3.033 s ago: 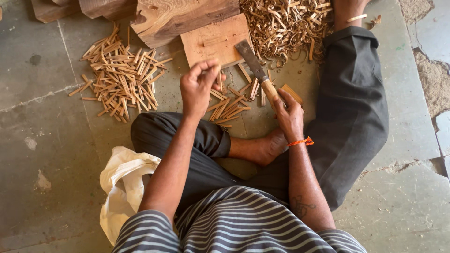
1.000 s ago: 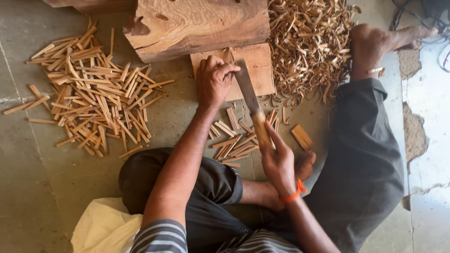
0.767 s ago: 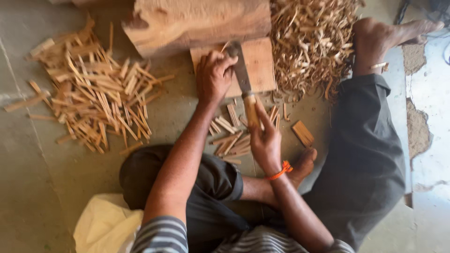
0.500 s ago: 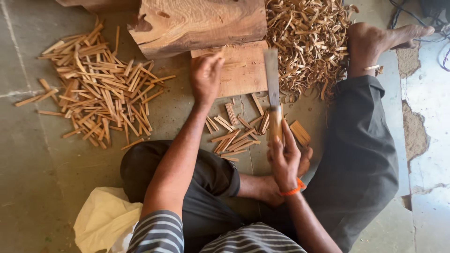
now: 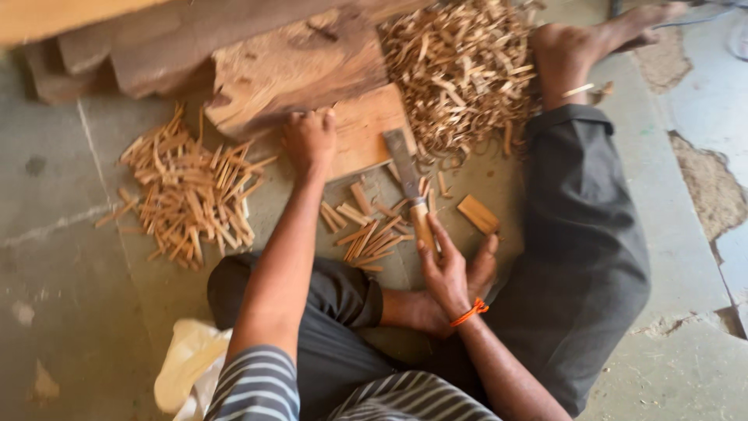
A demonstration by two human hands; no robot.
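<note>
Right hand (image 5: pixel 456 269): fingers loosely curled about the knife (image 5: pixel 409 191) handle, blade running up and away from them toward the board (image 5: pixel 362 129). Left hand (image 5: pixel 310 140): fingers bunched on the board's near-left edge, contents hidden. Sticks (image 5: pixel 366 234) lie between both hands.

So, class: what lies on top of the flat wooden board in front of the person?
The left hand rests on the board, and the knife blade overlaps its edge. Anything beneath the hand is hidden.
</note>
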